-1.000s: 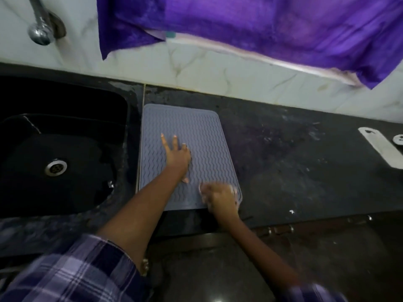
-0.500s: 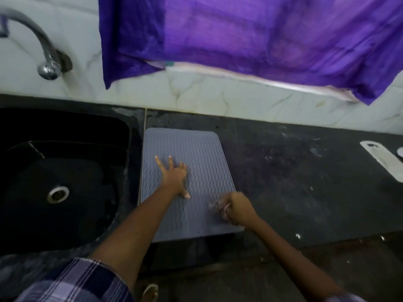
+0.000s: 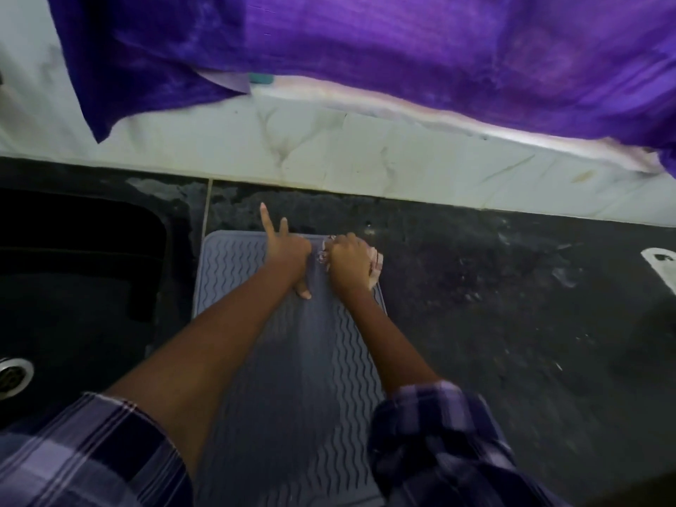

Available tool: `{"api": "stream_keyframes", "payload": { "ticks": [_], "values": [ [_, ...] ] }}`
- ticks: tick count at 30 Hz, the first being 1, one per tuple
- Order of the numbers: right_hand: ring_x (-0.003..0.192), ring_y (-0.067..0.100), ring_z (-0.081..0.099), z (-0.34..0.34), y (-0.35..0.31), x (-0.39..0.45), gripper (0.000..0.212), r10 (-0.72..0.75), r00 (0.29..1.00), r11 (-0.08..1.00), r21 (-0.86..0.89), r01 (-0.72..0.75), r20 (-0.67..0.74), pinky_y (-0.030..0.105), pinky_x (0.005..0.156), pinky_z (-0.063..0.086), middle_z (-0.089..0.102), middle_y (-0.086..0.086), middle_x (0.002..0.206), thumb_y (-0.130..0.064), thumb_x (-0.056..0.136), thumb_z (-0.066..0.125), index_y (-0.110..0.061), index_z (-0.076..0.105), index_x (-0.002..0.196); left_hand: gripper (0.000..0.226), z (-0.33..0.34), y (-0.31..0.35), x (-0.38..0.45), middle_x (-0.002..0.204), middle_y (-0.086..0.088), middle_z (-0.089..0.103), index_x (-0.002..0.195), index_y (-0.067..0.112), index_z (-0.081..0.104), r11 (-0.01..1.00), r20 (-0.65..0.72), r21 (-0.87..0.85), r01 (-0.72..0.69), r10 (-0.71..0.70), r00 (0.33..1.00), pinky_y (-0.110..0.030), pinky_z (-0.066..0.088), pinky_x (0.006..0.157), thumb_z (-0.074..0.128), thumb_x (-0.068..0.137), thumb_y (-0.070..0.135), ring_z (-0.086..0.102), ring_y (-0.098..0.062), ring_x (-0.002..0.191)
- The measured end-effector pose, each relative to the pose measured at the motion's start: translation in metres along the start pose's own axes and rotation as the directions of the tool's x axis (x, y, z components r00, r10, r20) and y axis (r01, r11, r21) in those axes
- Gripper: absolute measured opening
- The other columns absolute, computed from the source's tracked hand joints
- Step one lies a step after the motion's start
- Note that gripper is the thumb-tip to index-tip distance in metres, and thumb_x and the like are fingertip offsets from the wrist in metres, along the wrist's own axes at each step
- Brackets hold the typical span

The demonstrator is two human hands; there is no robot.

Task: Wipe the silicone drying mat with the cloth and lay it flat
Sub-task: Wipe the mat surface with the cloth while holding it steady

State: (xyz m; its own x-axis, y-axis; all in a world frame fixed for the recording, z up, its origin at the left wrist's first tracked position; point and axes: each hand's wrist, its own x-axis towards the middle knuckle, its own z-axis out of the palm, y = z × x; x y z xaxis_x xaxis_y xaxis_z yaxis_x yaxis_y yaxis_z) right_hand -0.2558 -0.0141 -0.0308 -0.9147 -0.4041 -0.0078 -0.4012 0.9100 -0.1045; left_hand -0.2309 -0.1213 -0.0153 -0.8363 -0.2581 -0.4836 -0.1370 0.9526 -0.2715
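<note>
A grey silicone drying mat (image 3: pixel 234 272) with wavy ridges lies flat on the dark counter, just right of the sink. My left hand (image 3: pixel 287 252) presses on the mat's far edge, palm down, with the fingers spread and reaching past the edge. My right hand (image 3: pixel 350 258) is closed around a bunched pale cloth (image 3: pixel 376 265) at the mat's far right corner. Only bits of the cloth show around the fingers. Both forearms cross over the mat and hide its middle.
A black sink (image 3: pixel 73 287) with a metal drain (image 3: pixel 11 375) lies to the left. A purple cloth (image 3: pixel 402 49) hangs over the marble backsplash (image 3: pixel 365 155). A white flat object (image 3: pixel 662 265) lies on the dark counter (image 3: pixel 512 305) at the far right.
My right hand has slid the cloth from the mat's near right corner up to its far right corner. My left hand has moved from the middle to the far edge. The view has come closer.
</note>
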Motion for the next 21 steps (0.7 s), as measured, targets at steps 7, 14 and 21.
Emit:
{"api": "stream_keyframes", "payload": {
  "ticks": [7, 14, 21],
  "values": [
    [0.113, 0.037, 0.059, -0.032, 0.017, -0.015, 0.024, -0.087, 0.968, 0.984, -0.129, 0.120, 0.236, 0.042, 0.094, 0.048, 0.064, 0.019, 0.119, -0.014, 0.091, 0.057, -0.002, 0.064, 0.111, 0.099, -0.004, 0.003, -0.003, 0.157, -0.004, 0.035, 0.142, 0.024, 0.046, 1.000, 0.006, 0.015, 0.004, -0.004, 1.000, -0.080, -0.011, 0.103, 0.070, 0.061, 0.074, -0.001, -0.034, 0.152],
    [0.087, 0.020, 0.062, 0.000, 0.014, -0.026, 0.018, -0.036, 0.999, 0.998, -0.047, 0.037, 0.029, 0.032, 0.070, 0.042, 0.072, 0.009, 0.095, -0.012, 0.087, 0.051, -0.014, 0.068, 0.089, 0.105, 0.002, 0.007, -0.004, 0.160, -0.003, 0.026, 0.147, 0.026, 0.037, 0.999, 0.012, 0.014, 0.031, -0.031, 0.999, -0.080, -0.008, 0.101, 0.067, 0.061, 0.077, -0.002, -0.034, 0.152],
    [0.097, 0.020, 0.066, -0.024, 0.061, -0.121, 0.017, -0.150, 0.946, 0.987, -0.011, 0.160, 0.287, 0.031, 0.087, 0.055, 0.071, 0.010, 0.105, -0.014, 0.085, 0.064, -0.010, 0.074, 0.098, 0.098, 0.012, 0.004, -0.056, 0.164, -0.012, 0.008, 0.149, 0.020, 0.035, 0.997, -0.014, -0.068, -0.021, 0.020, 1.000, -0.078, -0.006, 0.106, 0.065, 0.071, 0.070, -0.012, -0.039, 0.150]
  ]
}}
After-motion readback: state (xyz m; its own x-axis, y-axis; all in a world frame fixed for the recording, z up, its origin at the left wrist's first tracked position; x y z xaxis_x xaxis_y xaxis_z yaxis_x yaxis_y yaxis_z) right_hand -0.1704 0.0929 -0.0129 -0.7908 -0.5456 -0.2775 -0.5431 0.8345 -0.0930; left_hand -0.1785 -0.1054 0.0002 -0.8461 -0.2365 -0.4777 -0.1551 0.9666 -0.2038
